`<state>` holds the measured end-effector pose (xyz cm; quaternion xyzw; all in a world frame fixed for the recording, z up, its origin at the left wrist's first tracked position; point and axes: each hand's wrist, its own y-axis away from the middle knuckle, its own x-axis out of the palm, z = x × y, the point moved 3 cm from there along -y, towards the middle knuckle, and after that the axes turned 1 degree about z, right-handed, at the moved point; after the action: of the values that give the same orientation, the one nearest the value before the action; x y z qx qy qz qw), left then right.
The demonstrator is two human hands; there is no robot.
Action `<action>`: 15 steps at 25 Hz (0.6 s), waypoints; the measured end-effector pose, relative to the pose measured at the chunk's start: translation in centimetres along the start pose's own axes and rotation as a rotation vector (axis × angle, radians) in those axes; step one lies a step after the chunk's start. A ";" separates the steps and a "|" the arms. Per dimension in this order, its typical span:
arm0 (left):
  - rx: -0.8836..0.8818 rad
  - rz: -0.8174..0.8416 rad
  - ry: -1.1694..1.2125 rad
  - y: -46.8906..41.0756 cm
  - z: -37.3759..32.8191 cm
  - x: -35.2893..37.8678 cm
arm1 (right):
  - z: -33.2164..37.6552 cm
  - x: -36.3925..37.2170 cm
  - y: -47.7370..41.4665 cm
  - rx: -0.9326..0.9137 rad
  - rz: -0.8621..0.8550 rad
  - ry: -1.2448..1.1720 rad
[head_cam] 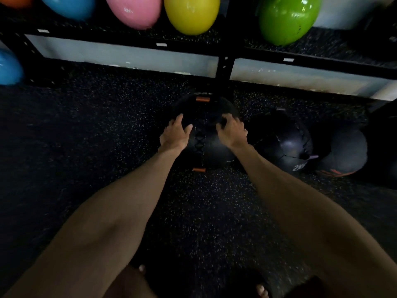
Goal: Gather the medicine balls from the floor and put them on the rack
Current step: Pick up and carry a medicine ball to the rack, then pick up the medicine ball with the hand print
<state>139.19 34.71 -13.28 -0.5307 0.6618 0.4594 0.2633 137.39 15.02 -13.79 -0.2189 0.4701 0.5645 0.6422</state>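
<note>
A black medicine ball with orange tabs [204,147] lies on the dark speckled floor in front of the rack's middle post. My left hand [175,135] presses on its left side and my right hand [232,131] on its right side, fingers spread over the top. Two more black medicine balls lie to the right: one marked 2KG [285,147] and one with red lettering [345,153]. The black rack [224,63] runs along the back, its lowest shelf just above the floor.
Coloured glossy balls sit on the rack shelf: blue [68,6], pink [134,10], yellow [192,14] and green [286,18]. Another blue ball [8,67] is at the far left. My toes show at the bottom edge.
</note>
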 end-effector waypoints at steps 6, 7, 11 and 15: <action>0.017 0.172 -0.070 12.9 -1.8 -12.9 | 10.0 -10.5 12.8 -0.082 0.254 0.035; 0.000 0.232 -0.075 15.5 -1.9 -14.9 | 11.9 -12.3 15.2 -0.103 0.285 0.047; -0.086 0.361 -0.010 25.6 -1.3 -22.7 | 18.0 -18.1 24.5 -0.131 0.445 0.066; -0.179 0.402 0.093 35.2 1.8 -28.5 | 23.1 -21.2 32.8 -0.174 0.519 0.031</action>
<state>114.21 49.94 21.32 -0.4298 0.7223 0.5346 0.0874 116.76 31.52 23.06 -0.1538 0.4698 0.7452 0.4475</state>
